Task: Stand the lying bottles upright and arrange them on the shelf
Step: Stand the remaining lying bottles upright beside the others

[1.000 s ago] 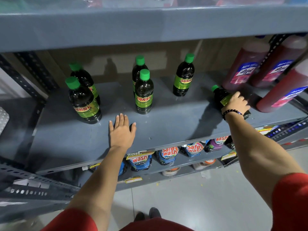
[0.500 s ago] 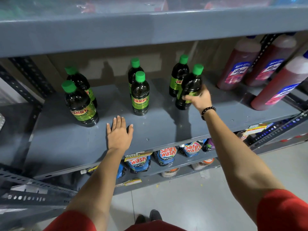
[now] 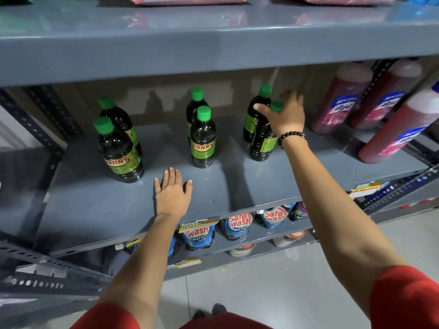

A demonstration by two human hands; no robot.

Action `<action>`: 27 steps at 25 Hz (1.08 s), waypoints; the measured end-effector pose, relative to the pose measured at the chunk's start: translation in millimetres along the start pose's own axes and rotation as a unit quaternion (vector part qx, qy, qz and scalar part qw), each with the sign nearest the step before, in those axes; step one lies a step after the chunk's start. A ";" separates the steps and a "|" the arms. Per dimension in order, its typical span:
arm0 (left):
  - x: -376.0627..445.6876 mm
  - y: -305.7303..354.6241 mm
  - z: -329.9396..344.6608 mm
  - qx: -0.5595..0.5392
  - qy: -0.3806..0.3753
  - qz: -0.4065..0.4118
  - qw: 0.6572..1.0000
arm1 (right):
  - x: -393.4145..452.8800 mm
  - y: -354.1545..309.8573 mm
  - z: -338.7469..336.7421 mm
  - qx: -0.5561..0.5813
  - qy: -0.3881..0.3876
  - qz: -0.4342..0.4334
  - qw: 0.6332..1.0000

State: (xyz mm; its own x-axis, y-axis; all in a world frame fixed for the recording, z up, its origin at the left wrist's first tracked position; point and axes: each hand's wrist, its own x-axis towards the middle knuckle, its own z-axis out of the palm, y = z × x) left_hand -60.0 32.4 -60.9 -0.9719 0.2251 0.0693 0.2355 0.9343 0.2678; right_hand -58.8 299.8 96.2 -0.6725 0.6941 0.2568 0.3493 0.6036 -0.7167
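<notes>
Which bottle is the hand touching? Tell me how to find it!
Look at the grey shelf with six dark, green-capped bottles in three pairs. Go to the rightmost pair; the touched bottle is the front one. Unlike its neighbours, its cap sits under the right hand.

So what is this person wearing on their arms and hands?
Both arms are bare from the upper arm down, with short red sleeves showing at the shoulders. The right hand has a bracelet of dark round beads at the wrist. The left hand wears nothing: no glove, ring or watch visible.

Head view, down onto shelf
</notes>
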 end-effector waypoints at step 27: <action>-1.6 0.0 -1.8 0.007 -0.004 -0.001 1.000 | 22.6 -2.5 -34.6 -0.189 -0.190 -0.145 0.953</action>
State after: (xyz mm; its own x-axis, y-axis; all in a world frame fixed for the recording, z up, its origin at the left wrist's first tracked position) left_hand -58.5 31.5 -59.2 -0.9724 0.2253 0.0605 0.2333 0.9385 0.2546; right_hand -52.3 327.5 126.2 -0.9390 0.3276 0.1049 0.2737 0.8963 -0.3489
